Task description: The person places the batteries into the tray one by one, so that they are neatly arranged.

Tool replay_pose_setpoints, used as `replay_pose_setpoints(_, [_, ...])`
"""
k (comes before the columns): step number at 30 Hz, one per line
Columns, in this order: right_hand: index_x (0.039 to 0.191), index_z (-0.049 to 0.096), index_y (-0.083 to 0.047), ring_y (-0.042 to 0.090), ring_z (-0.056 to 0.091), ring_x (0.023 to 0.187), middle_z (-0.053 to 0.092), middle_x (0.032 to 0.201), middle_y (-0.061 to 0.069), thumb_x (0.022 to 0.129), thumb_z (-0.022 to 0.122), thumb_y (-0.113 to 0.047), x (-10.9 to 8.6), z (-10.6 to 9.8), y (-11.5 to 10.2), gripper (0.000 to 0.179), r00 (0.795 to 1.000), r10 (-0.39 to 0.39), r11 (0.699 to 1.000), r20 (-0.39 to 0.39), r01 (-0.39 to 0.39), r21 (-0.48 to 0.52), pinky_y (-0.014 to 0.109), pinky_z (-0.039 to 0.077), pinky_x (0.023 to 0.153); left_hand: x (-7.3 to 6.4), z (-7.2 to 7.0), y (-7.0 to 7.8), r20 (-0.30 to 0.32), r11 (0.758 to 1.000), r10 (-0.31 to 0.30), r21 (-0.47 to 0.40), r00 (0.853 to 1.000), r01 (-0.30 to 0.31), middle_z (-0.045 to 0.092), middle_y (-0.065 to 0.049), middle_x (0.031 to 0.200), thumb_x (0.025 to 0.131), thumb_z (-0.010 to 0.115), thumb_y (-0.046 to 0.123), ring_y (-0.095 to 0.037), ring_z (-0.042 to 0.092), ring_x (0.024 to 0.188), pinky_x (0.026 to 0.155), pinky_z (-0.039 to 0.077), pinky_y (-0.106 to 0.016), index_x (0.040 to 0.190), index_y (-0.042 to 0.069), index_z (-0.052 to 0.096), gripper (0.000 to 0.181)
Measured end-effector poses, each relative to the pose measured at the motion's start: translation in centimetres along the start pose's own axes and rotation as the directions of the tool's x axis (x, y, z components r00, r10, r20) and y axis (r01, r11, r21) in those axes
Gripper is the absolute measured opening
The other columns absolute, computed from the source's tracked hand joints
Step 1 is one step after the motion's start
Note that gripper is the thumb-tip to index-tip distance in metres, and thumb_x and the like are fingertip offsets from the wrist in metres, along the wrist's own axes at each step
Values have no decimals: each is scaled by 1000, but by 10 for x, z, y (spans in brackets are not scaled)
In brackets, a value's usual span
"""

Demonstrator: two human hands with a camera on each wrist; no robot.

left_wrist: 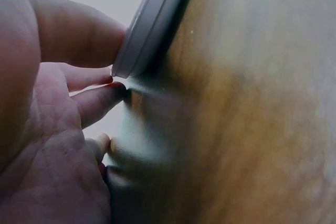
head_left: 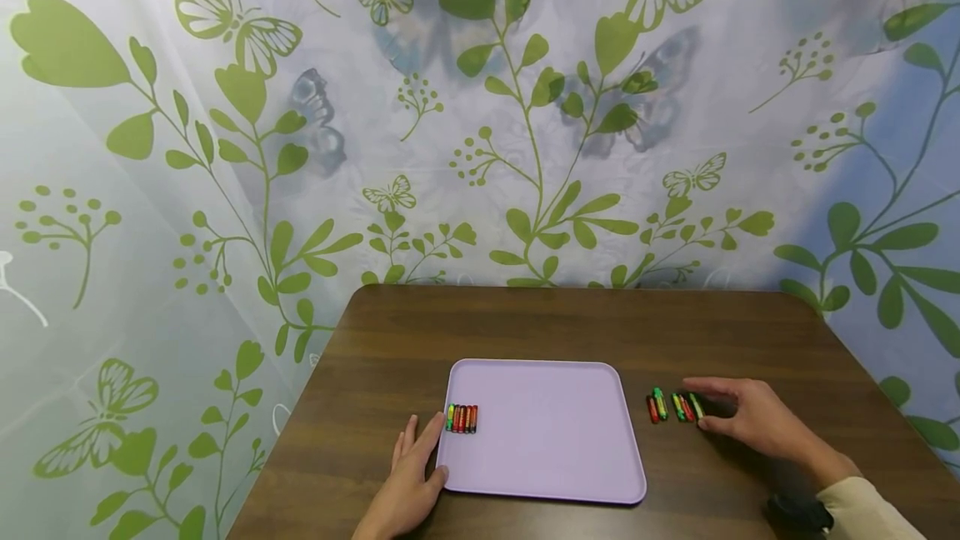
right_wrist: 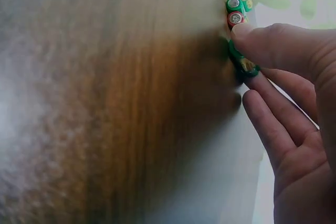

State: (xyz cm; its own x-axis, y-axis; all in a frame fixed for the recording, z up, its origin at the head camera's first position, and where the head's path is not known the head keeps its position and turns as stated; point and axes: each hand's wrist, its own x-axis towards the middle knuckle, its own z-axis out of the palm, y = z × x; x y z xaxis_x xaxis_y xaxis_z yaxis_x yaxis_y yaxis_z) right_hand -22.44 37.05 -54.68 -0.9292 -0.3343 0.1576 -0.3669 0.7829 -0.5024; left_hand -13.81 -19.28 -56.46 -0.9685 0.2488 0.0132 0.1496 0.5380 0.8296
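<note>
In the head view a light purple tray [head_left: 540,440] lies on the wooden table. A row of several small batteries [head_left: 462,419], one green and the others red and black, stands along its left side. My left hand [head_left: 408,473] rests at the tray's left edge, its thumb touching the rim [left_wrist: 149,30] in the left wrist view. Right of the tray, my right hand [head_left: 757,419] pinches a green battery [right_wrist: 243,61] between thumb and index finger. Beside it lie loose red and green batteries [head_left: 657,405], one red end close to the thumb tip.
The brown wooden table [head_left: 570,319] reaches back to a hanging curtain [head_left: 480,148] printed with green leaves and butterflies. A dark band [head_left: 801,513] shows at the right wrist, next to a light sleeve [head_left: 866,511].
</note>
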Motion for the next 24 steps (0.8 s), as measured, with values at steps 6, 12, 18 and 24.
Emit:
replay_pose_setpoints(6, [132,79,-12,5,77,105,81,129,9,82,98,-31,-2,-2,1,57,1000,16,1000,-18,-15,26,23,63,85,0,-1,1,3,1000,-2,-6,1000,2,35,-26,175,98,67,-3,-57,-4,167,129,-13,-75,168,-1,38,75])
replay_pose_setpoints(12, [131,79,-9,0,75,106,81,128,10,84,96,-28,0,-5,-8,54,998,-26,998,-49,29,58,20,63,83,0,-1,0,7,1000,-1,-6,1000,2,35,-26,175,98,67,-3,-58,-4,166,129,-13,-75,168,0,39,75])
replay_pose_setpoints(18, [133,78,-7,4,77,107,81,130,9,86,95,-26,8,-2,-29,54,994,-83,993,-64,88,78,24,65,85,0,-1,0,11,1000,-3,-14,1000,3,35,-25,176,99,67,-2,-57,-5,167,128,-13,-76,168,0,38,75])
replay_pose_setpoints(24, [133,78,-8,9,79,108,81,130,6,85,95,-24,22,6,-53,53,992,-105,989,-67,112,102,27,66,87,0,-1,0,13,1000,-16,-24,1000,17,34,-23,177,99,67,-1,-57,-5,167,128,-11,-78,169,2,39,75])
